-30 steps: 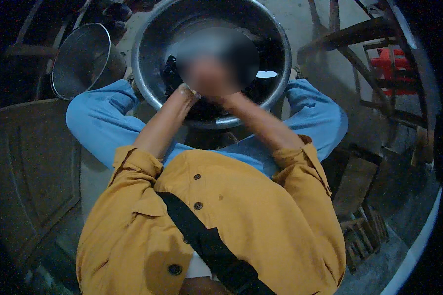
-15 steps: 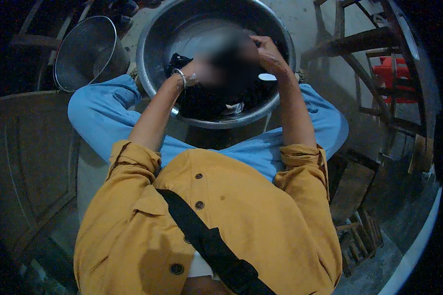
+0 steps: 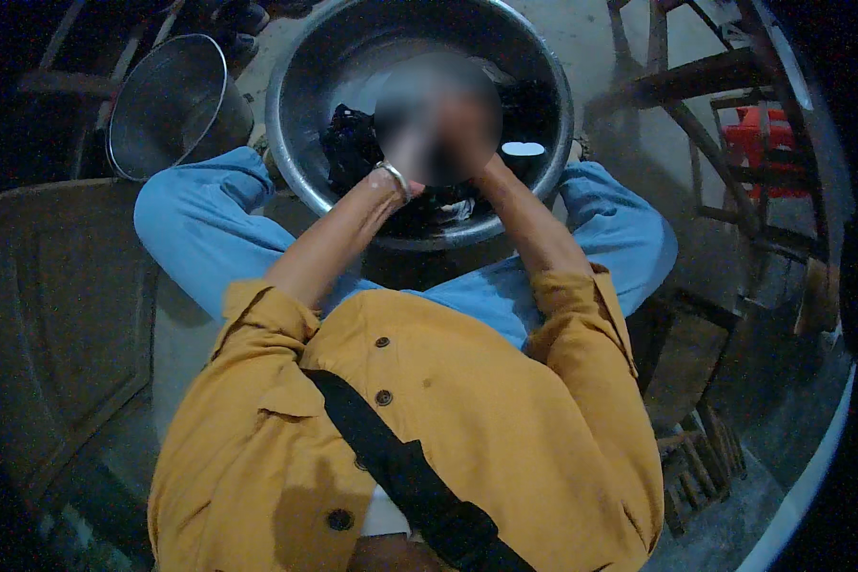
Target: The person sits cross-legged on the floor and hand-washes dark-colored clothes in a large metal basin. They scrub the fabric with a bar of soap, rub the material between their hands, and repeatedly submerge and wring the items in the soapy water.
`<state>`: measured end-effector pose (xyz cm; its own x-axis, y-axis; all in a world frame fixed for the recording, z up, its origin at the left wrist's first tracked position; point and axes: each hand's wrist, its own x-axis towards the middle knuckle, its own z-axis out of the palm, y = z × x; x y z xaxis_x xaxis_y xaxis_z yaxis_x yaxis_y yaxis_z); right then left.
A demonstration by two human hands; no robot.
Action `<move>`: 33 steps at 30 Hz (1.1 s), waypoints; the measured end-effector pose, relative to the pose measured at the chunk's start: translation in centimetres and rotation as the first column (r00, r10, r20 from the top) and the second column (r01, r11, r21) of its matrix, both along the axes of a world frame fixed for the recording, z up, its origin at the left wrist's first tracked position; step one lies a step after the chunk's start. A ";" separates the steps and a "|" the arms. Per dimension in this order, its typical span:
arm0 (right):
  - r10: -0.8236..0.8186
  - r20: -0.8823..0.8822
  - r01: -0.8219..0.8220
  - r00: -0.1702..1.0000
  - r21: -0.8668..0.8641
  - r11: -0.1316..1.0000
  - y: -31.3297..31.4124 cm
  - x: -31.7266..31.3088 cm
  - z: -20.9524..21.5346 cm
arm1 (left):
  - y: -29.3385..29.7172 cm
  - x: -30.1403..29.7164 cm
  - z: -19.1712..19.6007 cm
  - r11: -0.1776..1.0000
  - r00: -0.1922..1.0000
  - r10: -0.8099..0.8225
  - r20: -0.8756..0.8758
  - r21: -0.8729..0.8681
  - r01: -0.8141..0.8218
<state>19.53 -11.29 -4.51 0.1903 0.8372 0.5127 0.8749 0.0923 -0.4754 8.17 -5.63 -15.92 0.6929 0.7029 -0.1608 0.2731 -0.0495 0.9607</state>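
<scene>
A large round metal basin [image 3: 300,157] stands between my bent knees, with dark cloth [image 3: 345,148] bunched inside it. My left hand [image 3: 408,153], with a silver bangle at its wrist, reaches over the middle of the basin. Close beside it is my right hand [image 3: 462,138], coming in from the right. A blur covers the fingers of both, so what they hold, if anything, is hidden. To the right of my hands lies a small pale oval thing [image 3: 522,149], its kind unclear. A whitish patch [image 3: 458,211] shows in the cloth near the basin's front rim.
A metal bucket [image 3: 176,105] sits tilted beyond my left knee. On the right are a dark wooden frame [image 3: 701,81] and something red [image 3: 767,148] behind it. A wooden panel [image 3: 76,305] lies at left, and a slatted wooden piece [image 3: 691,477] at lower right.
My right hand has moved left and nearer to me, off the basin's far right side. My left hand has shifted right, so the two are now close together over the basin.
</scene>
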 end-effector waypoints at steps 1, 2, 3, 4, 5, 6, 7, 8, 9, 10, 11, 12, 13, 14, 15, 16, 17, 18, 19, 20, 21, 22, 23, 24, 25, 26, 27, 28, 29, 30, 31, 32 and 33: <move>-0.010 0.009 0.011 1.000 -0.076 0.997 -0.4 0.4 0.6 | -0.6 1.0 0.8 0.965 0.988 0.020 0.151 -0.262 0.021; 0.039 -0.007 -0.040 0.999 -0.014 0.999 -0.8 -1.7 0.7 | -1.4 1.2 2.2 0.863 0.956 0.087 0.280 -0.501 0.069; 0.063 -0.014 -0.062 0.998 0.037 0.997 -1.5 -3.2 0.8 | -3.3 0.6 12.5 0.906 0.938 -0.038 0.345 -0.384 0.178; 0.133 -0.015 -0.131 0.991 0.096 0.987 -1.8 -5.7 1.3 | -2.9 0.2 11.6 0.801 0.922 0.104 0.374 -0.581 0.145; 0.100 0.134 -0.097 0.986 -0.032 0.995 -1.4 -4.6 1.3 | -2.5 0.2 10.7 0.652 0.891 0.262 0.370 -0.748 0.119; 0.022 0.065 -0.020 0.998 -0.026 0.999 -0.8 -2.8 -0.4 | -2.6 0.4 11.2 0.481 0.897 0.370 0.241 -0.876 0.037; -0.068 -0.079 0.065 0.995 -0.045 0.997 -0.2 -0.1 -2.1 | -3.2 1.2 14.4 0.589 0.952 0.304 0.045 -0.794 -0.150; -0.084 -0.257 0.066 0.963 -0.080 0.995 0.2 1.9 -3.1 | -2.7 0.8 14.0 0.745 0.980 0.182 0.077 -0.661 -0.086; -0.009 -0.440 -0.053 0.898 -0.127 0.991 0.5 2.3 -1.9 | -2.1 0.6 13.3 0.792 0.970 0.180 0.162 -0.609 -0.045; 0.006 -0.579 -0.231 0.815 -0.316 0.920 0.4 3.0 -0.5 | -1.1 0.4 12.8 0.813 0.981 0.160 0.106 -0.578 -0.071; -0.042 -0.668 -0.389 0.743 -0.482 0.785 0.2 3.2 2.4 | -0.4 0.2 13.7 0.834 0.989 0.141 0.053 -0.544 -0.090; 0.042 -0.478 -0.369 0.877 -0.614 0.698 -0.1 3.6 3.8 | 0.2 0.4 17.0 0.837 0.986 0.097 -0.136 -0.524 -0.155; 0.176 -0.276 -0.325 0.945 -0.731 0.600 0.0 3.5 5.3 | 3.1 -0.4 12.7 0.828 0.997 -0.036 -0.062 -0.560 -0.005; 0.319 -0.087 -0.248 0.944 -0.826 0.507 -0.1 3.9 5.7 | 2.8 -0.4 13.4 0.879 0.997 -0.075 -0.024 -0.474 0.055; 0.231 -0.200 -0.303 0.952 -0.528 0.793 -1.0 4.4 4.5 | 2.3 -0.6 14.8 0.919 0.991 -0.130 0.019 -0.373 0.127; 0.133 -0.497 -0.419 0.857 -0.524 0.741 -1.1 5.7 3.9 | 2.1 -0.7 16.0 0.944 0.981 -0.188 0.055 -0.264 0.195; 0.020 -0.619 -0.385 0.785 -0.463 0.798 -1.2 6.4 4.4 | 2.5 -0.6 16.6 0.921 0.919 -0.387 -0.074 -0.071 0.382; -0.071 -0.727 -0.345 0.683 -0.406 0.846 -1.0 6.9 5.0 | 2.6 -0.9 15.2 0.927 0.927 -0.374 -0.023 -0.029 0.374; -0.030 -0.847 -0.332 0.531 -0.241 0.912 -0.9 7.2 5.2 | 2.5 -1.3 12.6 0.932 0.931 -0.363 0.028 0.012 0.363; 0.030 -0.932 -0.279 0.362 -0.078 0.957 -1.0 7.5 5.1 | 2.2 -1.2 12.6 0.933 0.930 -0.359 0.079 0.049 0.356; 0.112 -0.976 -0.193 0.186 0.076 0.978 -1.1 7.6 5.1 | 2.1 -1.4 12.7 0.955 0.954 -0.289 0.074 -0.054 0.293; 0.116 -0.975 -0.139 0.187 0.090 0.986 -1.0 7.7 5.0 | 2.0 -1.2 12.8 0.936 0.964 -0.203 0.173 -0.255 0.243; 0.118 -0.975 -0.085 0.189 0.103 0.991 -0.9 7.6 4.8 | 1.6 -0.7 13.4 0.870 0.963 -0.097 0.251 -0.449 0.205; 0.122 -0.974 -0.029 0.189 0.119 0.992 -0.8 7.4 4.3 | 1.3 -0.3 13.9 0.761 0.953 0.021 0.302 -0.623 0.181; 0.042 -0.984 0.004 0.171 0.044 0.999 -0.8 6.8 2.8 | 0.9 0.0 14.4 0.655 0.953 0.086 0.291 -0.737 0.166; 0.031 -0.888 -0.002 0.459 0.034 0.999 -0.8 5.5 2.0 | 0.5 0.2 14.6 0.531 0.951 0.147 0.272 -0.833 0.157; 0.027 -0.686 -0.029 0.727 0.008 1.000 -0.8 2.9 3.1 | 0.4 0.3 14.7 0.396 0.948 0.212 0.238 -0.908 0.140; 0.149 -0.449 -0.100 0.881 0.131 0.986 -0.6 0.2 3.4 | 0.8 0.1 13.0 0.404 0.932 0.227 0.281 -0.898 0.173; 0.251 -0.315 -0.202 0.915 0.181 0.963 -1.3 -3.3 6.6 | 1.5 -0.5 9.7 0.410 0.913 0.247 0.324 -0.889 0.205; 0.221 -0.254 -0.173 0.942 0.198 0.965 -1.1 -3.4 5.3 | 1.5 -0.4 9.2 0.408 0.898 0.245 0.366 -0.879 0.247; 0.189 -0.194 -0.146 0.963 0.217 0.965 -0.6 -3.2 2.7 | 0.6 -0.5 8.5 -0.034 0.730 0.267 0.630 -0.751 0.660; 0.160 -0.132 -0.125 0.978 0.241 0.963 -0.3 -3.1 0.7 | -0.9 0.2 9.2 0.631 0.804 0.121 0.582 -0.671 0.390; -0.053 -0.147 0.067 0.988 0.097 0.993 -0.1 -1.2 1.2 | -2.5 1.0 10.4 0.967 0.976 0.122 0.179 -0.242 -0.076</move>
